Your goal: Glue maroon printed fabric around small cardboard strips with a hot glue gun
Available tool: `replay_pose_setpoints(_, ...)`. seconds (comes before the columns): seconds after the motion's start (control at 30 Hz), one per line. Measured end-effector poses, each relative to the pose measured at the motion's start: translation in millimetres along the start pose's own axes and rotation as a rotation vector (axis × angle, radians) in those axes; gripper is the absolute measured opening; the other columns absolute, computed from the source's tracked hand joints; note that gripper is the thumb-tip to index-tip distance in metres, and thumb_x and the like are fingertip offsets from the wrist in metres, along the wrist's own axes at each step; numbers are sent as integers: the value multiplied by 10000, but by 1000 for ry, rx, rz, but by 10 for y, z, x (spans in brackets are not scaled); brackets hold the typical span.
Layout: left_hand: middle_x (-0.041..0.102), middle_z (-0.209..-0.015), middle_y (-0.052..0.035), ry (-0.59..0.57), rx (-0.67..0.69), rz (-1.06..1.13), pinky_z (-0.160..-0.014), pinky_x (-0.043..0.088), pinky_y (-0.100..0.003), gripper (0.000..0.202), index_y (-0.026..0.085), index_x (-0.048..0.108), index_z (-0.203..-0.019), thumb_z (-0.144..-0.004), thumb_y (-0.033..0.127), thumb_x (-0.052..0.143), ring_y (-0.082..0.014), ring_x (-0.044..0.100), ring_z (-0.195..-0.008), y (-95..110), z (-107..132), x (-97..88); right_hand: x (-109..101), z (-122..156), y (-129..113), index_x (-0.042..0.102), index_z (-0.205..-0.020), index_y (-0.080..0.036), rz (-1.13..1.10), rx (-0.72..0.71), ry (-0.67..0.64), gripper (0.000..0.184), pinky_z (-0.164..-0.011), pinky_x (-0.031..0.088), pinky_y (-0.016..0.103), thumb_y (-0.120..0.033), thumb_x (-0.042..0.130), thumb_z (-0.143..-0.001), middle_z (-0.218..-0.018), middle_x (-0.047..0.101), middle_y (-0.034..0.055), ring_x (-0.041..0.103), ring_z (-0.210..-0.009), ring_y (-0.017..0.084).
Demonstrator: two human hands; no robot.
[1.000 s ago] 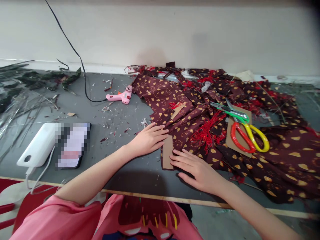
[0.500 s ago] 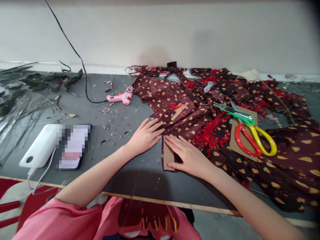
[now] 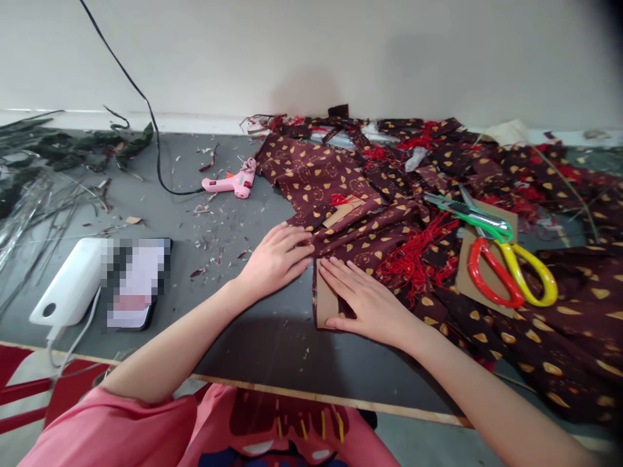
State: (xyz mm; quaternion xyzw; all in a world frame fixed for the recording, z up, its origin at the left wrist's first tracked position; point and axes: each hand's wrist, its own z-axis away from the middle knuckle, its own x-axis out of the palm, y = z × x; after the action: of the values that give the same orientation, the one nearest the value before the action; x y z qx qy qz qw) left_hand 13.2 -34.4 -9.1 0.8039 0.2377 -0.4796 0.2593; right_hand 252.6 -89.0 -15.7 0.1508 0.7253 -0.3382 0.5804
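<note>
My right hand (image 3: 367,301) lies flat with fingers stretched on a brown piece of cardboard (image 3: 326,301), covering much of it. A strip of patterned maroon fabric shows along the cardboard's left edge. To its left, my left hand (image 3: 277,259) is spread out, fingertips at the near edge of the maroon fabric (image 3: 311,168) with yellow leaf shapes. Whether these fingertips press the cloth or the table I cannot tell. Another cardboard piece (image 3: 343,213) rests on the fabric beyond my hands, next to red threads (image 3: 413,259).
Scissors (image 3: 511,272) with red and yellow handles and a green utility knife (image 3: 472,214) lie at right on cardboard. A pink glue gun (image 3: 233,185) with a black cord lies beyond my left hand. At left are a phone (image 3: 141,279), a white power bank (image 3: 71,282) and plant scraps (image 3: 63,155).
My left hand has shifted slightly left, with its fingers a little more bent. The right hand stays on the cardboard. The view has moved slightly.
</note>
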Motion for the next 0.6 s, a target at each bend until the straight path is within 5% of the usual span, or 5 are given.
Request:
replay_pose_setpoints(0.13,649,-1222,-86,-116,147,117,-1092,354,-401,395,147,539,-1256,-934,367,476,-202,563,-1166,163,10,18,-34,35,38,445,-1375,-132,-96,40,171,470,-1131,340,447,-297,486,-937,-1403,505,142,433,-1329,223)
replay_pose_setpoints(0.2,612,-1270,-125,-186,152,148,-1094,337,-403,562,117,414,-1365,-912,440,495,-220,547,-1189,238,18,31,-50,53,60,427,-1381,-168,-143,127,261,441,-1119,361,447,-231,455,-945,-1331,575,121,497,-1273,207)
replay_pose_setpoints(0.3,558,-1321,-174,-252,139,163,-1096,307,-407,848,79,196,-1465,-850,552,539,-254,514,-1226,308,31,47,-61,64,71,250,-1466,-193,-211,238,263,645,-1084,402,475,-292,547,-902,-1303,595,112,510,-1256,236)
replay_pose_setpoints(0.43,488,-1396,-189,-283,106,139,-1127,205,-427,1014,91,-14,-1496,-821,617,531,-267,462,-1278,352,51,54,-45,52,38,12,-1514,-206,-174,197,142,1021,-1086,366,543,-443,688,-786,-1446,436,167,392,-1347,307)
replay_pose_setpoints(0.6,470,-1415,-189,-319,88,121,-1141,131,-437,995,104,14,-1503,-822,657,483,-271,446,-1293,385,48,39,-1,56,19,-170,-1494,-190,-95,156,80,1177,-1095,324,578,-477,703,-759,-1507,307,217,285,-1400,335)
